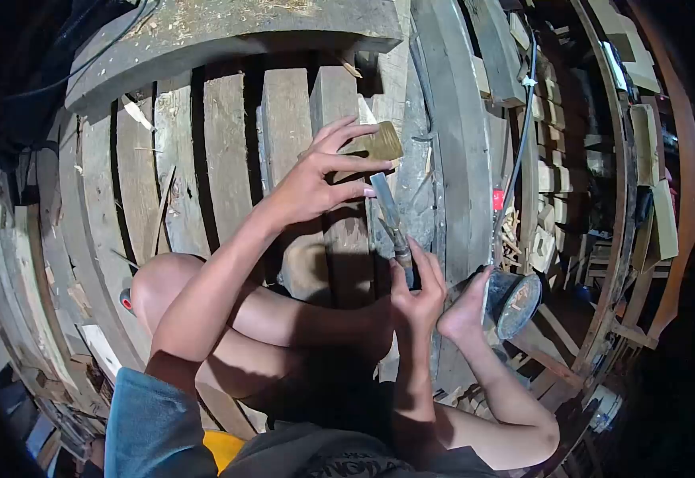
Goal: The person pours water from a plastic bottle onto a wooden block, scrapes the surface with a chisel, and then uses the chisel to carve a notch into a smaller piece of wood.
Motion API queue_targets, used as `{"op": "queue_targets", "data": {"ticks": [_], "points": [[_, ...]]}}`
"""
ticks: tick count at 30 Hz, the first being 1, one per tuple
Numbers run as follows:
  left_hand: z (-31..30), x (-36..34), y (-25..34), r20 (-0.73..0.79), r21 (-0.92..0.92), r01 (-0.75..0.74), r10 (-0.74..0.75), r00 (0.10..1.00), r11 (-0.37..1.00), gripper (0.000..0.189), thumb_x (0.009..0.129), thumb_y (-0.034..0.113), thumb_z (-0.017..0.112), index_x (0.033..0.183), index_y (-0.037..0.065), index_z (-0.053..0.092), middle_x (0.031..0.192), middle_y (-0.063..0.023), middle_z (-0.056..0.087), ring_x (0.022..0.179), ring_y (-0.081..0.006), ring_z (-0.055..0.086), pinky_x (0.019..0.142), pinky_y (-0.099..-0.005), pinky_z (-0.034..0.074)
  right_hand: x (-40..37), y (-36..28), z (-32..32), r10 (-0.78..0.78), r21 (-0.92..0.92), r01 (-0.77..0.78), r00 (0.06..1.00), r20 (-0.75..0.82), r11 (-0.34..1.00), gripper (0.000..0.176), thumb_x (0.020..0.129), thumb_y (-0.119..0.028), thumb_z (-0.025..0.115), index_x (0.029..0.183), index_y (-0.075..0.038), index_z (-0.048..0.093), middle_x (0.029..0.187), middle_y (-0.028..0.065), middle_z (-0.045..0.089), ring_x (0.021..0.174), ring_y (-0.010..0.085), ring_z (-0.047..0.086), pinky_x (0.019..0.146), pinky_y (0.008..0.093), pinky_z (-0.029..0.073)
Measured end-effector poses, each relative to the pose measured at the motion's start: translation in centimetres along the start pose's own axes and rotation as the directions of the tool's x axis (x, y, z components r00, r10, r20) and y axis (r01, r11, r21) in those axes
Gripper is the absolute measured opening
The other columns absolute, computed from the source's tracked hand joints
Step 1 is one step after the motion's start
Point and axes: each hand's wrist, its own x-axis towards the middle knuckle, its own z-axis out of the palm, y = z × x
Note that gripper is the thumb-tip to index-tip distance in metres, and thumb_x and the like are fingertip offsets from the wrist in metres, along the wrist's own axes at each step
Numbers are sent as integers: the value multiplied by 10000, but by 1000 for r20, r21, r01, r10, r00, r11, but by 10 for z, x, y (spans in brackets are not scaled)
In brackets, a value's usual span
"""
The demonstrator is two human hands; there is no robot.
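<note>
My left hand (pixel 321 177) is closed around a small yellowish-brown wooden block (pixel 386 142), its fingers along the near side and its thumb below. Part of the block is hidden behind those fingers. In my right hand (pixel 419 296) is a chisel (pixel 387 199), gripped by its handle with the flat metal blade pointing up and away from me. The blade's tip lies right by my left thumb, just under the block. Both hands are over the wooden slats, in front of my folded legs.
A thick plank (pixel 228 49) strewn with wood chips lies across the slats (pixel 228 151) ahead. To the right runs a cable (pixel 520 143), with stacked offcuts (pixel 550 171) beyond. A round metal can (pixel 518 309) stands beside my foot. Splinters lie about the slats.
</note>
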Motion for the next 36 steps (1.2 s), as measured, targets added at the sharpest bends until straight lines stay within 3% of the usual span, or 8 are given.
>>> {"op": "queue_targets", "data": {"ticks": [4, 6, 15, 17, 27, 31, 33, 36], "points": [[5, -2, 0, -38, 11, -11, 11, 999, 1000, 336, 758, 199, 754, 1093, 221, 733, 1424, -85, 476, 1405, -331, 273, 1157, -490, 196, 1, -1, -2, 5, -28, -5, 1000, 1, 1000, 431, 741, 36, 692, 1166, -25, 650, 982, 160, 655, 906, 267, 646, 833, 330, 489], [9, -2, 0, -54, 10, 4, -4, 999, 1000, 332, 761, 194, 750, 1092, 211, 734, 1421, -89, 479, 1403, -333, 276, 1154, -486, 201, -1, 1, -1, 52, -1, -52, 998, 18, 999, 464, 739, -24, 677, 1200, -71, 646, 1010, 112, 653, 923, 263, 628, 878, 353, 401], [15, -2, 0, -137, -73, 36, -46, 990, 997, 298, 727, 147, 772, 1023, 125, 747, 1400, -110, 497, 1371, -309, 343, 1139, -456, 243, 0, -14, -4, 18, -52, -18, 1000, -12, 999, 432, 770, -16, 676, 1200, -39, 638, 1000, 125, 649, 906, 279, 627, 863, 364, 422], [16, -2, -3, -147, -95, 29, -43, 988, 995, 261, 727, 132, 773, 984, 101, 746, 1394, -115, 501, 1363, -298, 360, 1136, -445, 250, 1, -15, -3, -7, -54, 5, 1000, -26, 999, 426, 761, 38, 671, 1183, -1, 633, 963, 163, 636, 895, 285, 634, 833, 335, 483], [17, -3, -2, -195, -139, 42, -69, 978, 989, 170, 731, 108, 778, 861, 49, 686, 1357, -125, 526, 1334, -284, 400, 1102, -426, 293, 2, -13, -3, 11, -51, -12, 1000, -21, 999, 438, 773, -30, 677, 1209, -42, 633, 1014, 129, 656, 921, 282, 627, 862, 357, 431], [20, -3, -3, -213, -170, -8, -28, 977, 985, 227, 740, 110, 783, 932, 50, 679, 1313, -118, 556, 1292, -274, 452, 1085, -417, 325, 2, -10, -3, 74, -13, -73, 997, 29, 997, 430, 779, -68, 687, 1206, -52, 636, 1071, 135, 667, 976, 285, 631, 923, 366, 386], [21, -2, 7, -181, -383, 138, -220, 959, 914, 298, 754, 134, 777, 1020, 44, 677, 1300, -107, 565, 1266, -262, 480, 1079, -403, 340, 2, -8, -2, 84, 16, -85, 996, 42, 996, 426, 785, -82, 689, 1207, -53, 635, 1093, 141, 672, 1008, 283, 631, 959, 375, 361], [19, -2, 5, -146, -245, 63, -101, 984, 967, 335, 782, 167, 758, 1089, 62, 674, 1282, -89, 576, 1246, -247, 498, 1071, -394, 357, -1, 1, -1, 62, 139, -81, 988, 138, 987, 389, 840, -97, 655, 1212, 12, 612, 943, 135, 687, 875, 193, 643, 856, 324, 488]]}}
